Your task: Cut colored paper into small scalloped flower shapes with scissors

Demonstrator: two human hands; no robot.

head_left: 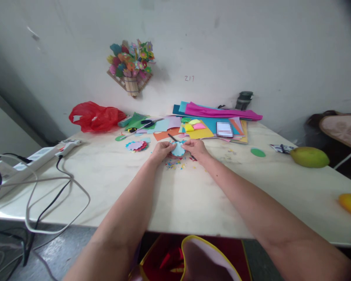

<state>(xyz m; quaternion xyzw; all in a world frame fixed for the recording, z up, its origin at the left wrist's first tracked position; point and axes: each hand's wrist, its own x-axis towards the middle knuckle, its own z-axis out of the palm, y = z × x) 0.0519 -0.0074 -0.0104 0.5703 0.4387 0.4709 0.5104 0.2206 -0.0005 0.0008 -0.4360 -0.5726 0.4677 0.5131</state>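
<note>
A light blue scalloped paper piece (178, 149) is held up between both hands over the table's middle. My left hand (163, 149) pinches its left edge with thumb and fingers. At its right edge, my right hand (195, 147) grips in the same way. Small colourful paper scraps (175, 164) lie just below the piece. Behind the hands, a dark thin tool (172, 137) rests on the table, its full shape partly hidden. To the left sits a stack of scalloped paper shapes (137, 146) in pink, blue and red.
Coloured paper sheets (201, 133), scissors (148, 123) and a phone-like device (224, 129) lie behind. A red plastic bag (95, 117) and power strip (36, 162) with cables are left. At right are a green oval (257, 152) and a green fruit (310, 157).
</note>
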